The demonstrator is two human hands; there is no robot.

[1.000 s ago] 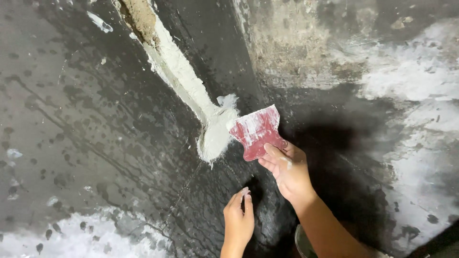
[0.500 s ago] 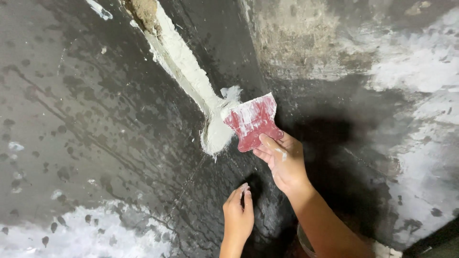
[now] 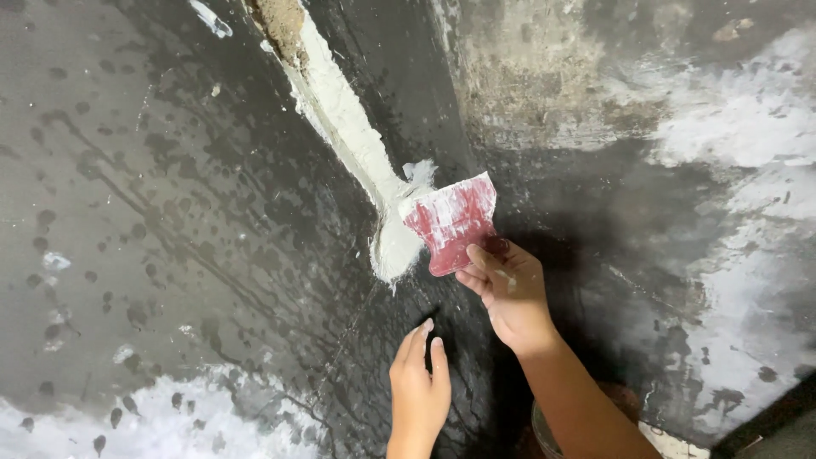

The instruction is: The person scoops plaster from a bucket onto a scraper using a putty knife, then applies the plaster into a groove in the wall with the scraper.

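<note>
**Hand w/ red scraper at the white stripe**

The right hand (image 3: 508, 293) holds a red scraper (image 3: 450, 223). Fingers and thumb are pinched shut on the scraper's low end, so the tool sticks up and a bit left out of the hand, just above the knuckles. The scraper's long way runs from the hand up to its wide edge. That wide edge is at the top, tilted, w/ the left corner lower than the right. The left corner touches the bottom part of the white filler stripe (image 3: 348, 136).

The scraper is flat and thin, wider at the top, narrow where it is held. It looks like plastic. It is red w/ smears of white paste on its face.

The stripe is thick, wet-looking, bumpy paste. It runs slanted from top middle down to a fat blob (image 3: 395, 251) right by the scraper. At the stripe's top end there is a rough brown patch (image 3: 279, 21).

The left hand (image 3: 419, 387) is lower down, near the right wrist but not touching it. It holds nothing; fingers are straight, close together, tips on the wall (image 3: 153, 212).

The wall is dark grey and black, rough, w/ spots, drips and pale white patches at the bottom left and right side.
</note>
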